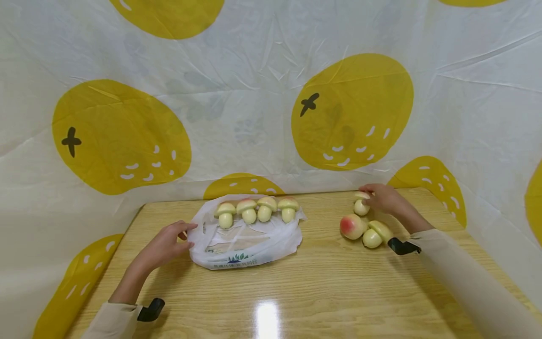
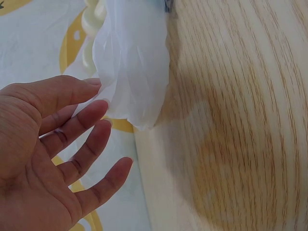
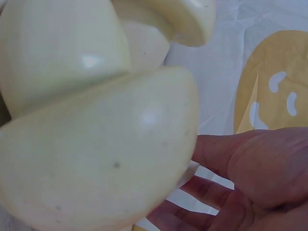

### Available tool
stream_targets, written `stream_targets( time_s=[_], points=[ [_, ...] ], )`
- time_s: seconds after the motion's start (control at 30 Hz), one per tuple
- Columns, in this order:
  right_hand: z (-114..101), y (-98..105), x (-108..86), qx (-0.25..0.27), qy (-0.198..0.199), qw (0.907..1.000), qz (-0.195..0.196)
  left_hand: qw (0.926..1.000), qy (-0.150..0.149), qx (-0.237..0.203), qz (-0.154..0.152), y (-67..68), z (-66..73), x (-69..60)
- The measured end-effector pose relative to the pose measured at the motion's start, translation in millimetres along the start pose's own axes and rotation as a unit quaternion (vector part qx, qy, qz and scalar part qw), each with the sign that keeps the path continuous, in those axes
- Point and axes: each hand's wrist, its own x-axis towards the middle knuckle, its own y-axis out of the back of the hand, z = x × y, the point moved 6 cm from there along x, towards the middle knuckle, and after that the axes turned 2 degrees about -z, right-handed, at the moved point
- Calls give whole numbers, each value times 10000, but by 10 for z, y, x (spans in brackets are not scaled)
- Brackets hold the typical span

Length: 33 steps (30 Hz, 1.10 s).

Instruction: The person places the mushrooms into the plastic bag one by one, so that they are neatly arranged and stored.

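Observation:
A white plastic bag (image 1: 275,247) lies flat on the table, with several mushroom-shaped pieces (image 1: 265,212) in a row along its far part. My left hand (image 1: 165,245) is at the bag's left edge; in the left wrist view its fingers (image 2: 96,118) are loosely bent and spread beside the bag (image 2: 137,62). On the right, my right hand (image 1: 385,200) pinches the cap of a mushroom-shaped piece (image 1: 361,207) between thumb and fingers. A large pale piece (image 3: 101,154) partly hides that hand (image 3: 240,187) in the right wrist view.
Nearer than the pinched piece lie a round piece with a red patch (image 1: 351,226) and another mushroom-shaped piece (image 1: 372,238), close together. A white cloth with yellow fruit prints (image 1: 250,117) hangs behind the wooden table (image 1: 322,292).

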Motion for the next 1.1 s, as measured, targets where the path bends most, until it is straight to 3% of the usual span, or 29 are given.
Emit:
stream_targets(
  time_s=[0.3,0.67,1.1],
  points=[
    [47,-23,69,151,-148,9996,-168,10000,70,3,-5,19,3,-4],
    [-76,-67,132,-170,237,9992,-261,9999,105,21,-35,6,8,2],
    [-18,-96,128,212,-179,9983,-505,9999,136,-21,-33,1,12,-1]
  ],
)
